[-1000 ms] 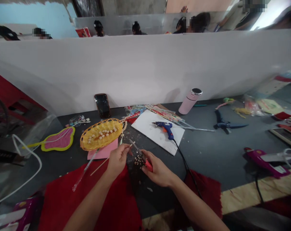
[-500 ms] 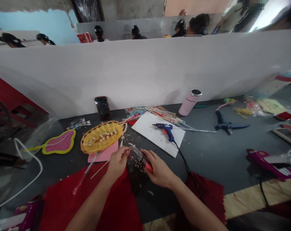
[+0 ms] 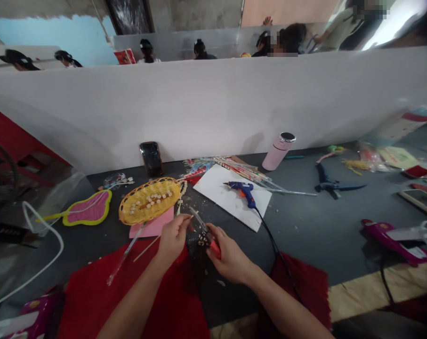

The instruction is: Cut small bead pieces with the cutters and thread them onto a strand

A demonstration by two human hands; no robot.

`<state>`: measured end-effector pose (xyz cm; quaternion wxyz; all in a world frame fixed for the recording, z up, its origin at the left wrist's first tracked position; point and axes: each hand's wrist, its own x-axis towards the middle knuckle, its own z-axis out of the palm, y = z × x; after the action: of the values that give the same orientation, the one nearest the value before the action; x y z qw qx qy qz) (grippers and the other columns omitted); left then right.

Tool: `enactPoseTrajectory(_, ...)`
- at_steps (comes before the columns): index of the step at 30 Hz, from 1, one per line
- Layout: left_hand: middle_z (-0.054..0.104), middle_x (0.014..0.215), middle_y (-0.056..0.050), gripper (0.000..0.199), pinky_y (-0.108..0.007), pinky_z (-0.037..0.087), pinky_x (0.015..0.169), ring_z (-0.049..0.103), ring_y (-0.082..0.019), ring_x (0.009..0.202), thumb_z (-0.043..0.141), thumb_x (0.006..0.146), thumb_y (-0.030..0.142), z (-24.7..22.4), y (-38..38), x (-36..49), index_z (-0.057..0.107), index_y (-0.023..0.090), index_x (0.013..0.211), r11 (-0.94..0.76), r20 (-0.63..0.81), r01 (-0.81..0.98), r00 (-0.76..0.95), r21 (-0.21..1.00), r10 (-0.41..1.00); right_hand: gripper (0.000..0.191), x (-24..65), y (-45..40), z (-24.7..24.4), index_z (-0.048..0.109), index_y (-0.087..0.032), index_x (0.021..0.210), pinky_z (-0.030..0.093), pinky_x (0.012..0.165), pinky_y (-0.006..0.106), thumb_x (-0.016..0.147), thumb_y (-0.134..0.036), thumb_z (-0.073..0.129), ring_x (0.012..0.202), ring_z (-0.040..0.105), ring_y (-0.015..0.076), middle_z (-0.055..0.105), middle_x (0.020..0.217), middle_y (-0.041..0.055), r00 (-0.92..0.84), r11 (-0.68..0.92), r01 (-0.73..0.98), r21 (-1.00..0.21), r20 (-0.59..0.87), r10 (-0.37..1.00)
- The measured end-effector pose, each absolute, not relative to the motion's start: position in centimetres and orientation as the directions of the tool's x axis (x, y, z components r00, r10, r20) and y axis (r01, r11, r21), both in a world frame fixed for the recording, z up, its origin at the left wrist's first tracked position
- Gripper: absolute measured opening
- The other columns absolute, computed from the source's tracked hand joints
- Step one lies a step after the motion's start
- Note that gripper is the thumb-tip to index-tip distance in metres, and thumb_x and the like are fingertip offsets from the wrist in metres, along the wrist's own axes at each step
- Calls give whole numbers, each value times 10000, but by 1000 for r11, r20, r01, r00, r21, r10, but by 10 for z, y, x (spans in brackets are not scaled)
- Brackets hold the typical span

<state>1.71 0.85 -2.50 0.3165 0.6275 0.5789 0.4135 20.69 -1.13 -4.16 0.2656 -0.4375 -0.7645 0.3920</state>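
My left hand (image 3: 173, 238) is closed around a thin pale stick (image 3: 147, 248). Its long end slants down to the left, and its tip pokes out by the fingertips. In my right hand (image 3: 229, 249) are hand pruners with red handles (image 3: 215, 248), the grey blades (image 3: 198, 218) pointing up and left beside the stick's tip. Below the blades lies a pile of small pale cut pieces (image 3: 202, 239) on the dark table. To the left, a yellow woven basket (image 3: 148, 205) holds more small pale pieces and rests partly on pink paper (image 3: 153, 226).
A blue glue gun (image 3: 246, 192) lies on a white board (image 3: 230, 207), its black cord running toward me. Behind are a pink bottle (image 3: 277, 153), a phone (image 3: 151, 157) and a white partition (image 3: 199, 103). Red cloth (image 3: 128, 296) covers the near left. A purple glue gun (image 3: 393, 240) sits right.
The pruners have turned to point more steeply upward, and their blades look closer together. My right hand has shifted slightly down; my left hand keeps its grip on the stick.
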Motion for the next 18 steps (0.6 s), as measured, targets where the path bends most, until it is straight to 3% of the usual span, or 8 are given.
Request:
enactPoseTrajectory(7, 643, 658, -14, 227, -248, 401, 608, 578, -162, 616, 430, 878, 316, -28, 8, 17, 619, 193, 852, -138, 159, 455, -7, 879, 987, 643, 213, -8, -45, 297, -149, 1361, 306, 1077, 427, 765, -133, 537, 1267, 401, 220, 426, 1373, 130, -534, 241, 296, -924, 49, 844)
enactPoseTrajectory(18, 625, 650, -2, 260, -235, 384, 588, 548, -142, 586, 410, 895, 344, -29, 9, 17, 607, 184, 837, -118, 125, 474, 16, 873, 992, 638, 218, -5, -32, 308, -181, 1373, 386, 984, 359, 799, -229, 583, 1103, 512, 199, 518, 1263, 76, -631, 63, 106, -992, -19, 775)
